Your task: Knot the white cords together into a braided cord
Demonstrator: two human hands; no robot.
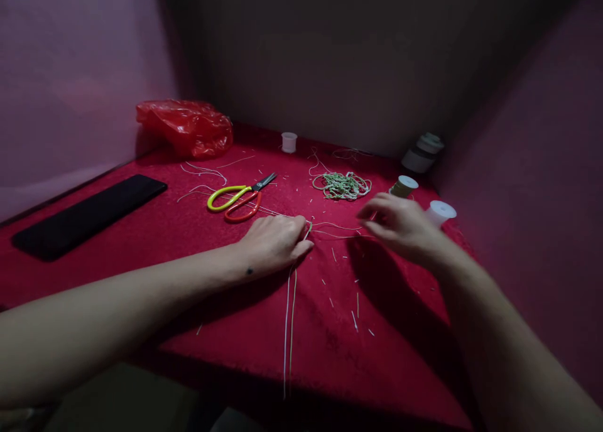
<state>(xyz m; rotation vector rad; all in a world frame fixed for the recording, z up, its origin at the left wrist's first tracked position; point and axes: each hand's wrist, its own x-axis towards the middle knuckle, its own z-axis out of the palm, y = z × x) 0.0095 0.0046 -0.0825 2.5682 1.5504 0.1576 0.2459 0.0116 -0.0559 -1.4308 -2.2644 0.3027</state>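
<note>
My left hand (276, 240) rests on the red cloth table (141, 243) with its fingers curled and pinched on thin white cords (288, 319) that run down toward the near edge. My right hand (400, 225) hovers a little to the right, fingers bent and blurred, touching the strand (334, 226) that stretches between both hands. Yellow and red handled scissors (240, 198) lie just beyond my left hand. A tangled green and white cord bundle (343, 186) lies beyond the gap between my hands.
A red plastic bag (188, 127) sits at the back left, a flat black case (87, 215) on the left. Spools (404, 186) (440, 212) and stacked rolls (423, 152) stand at the right, a small white cup (289, 142) at the back. Cord snippets litter the cloth.
</note>
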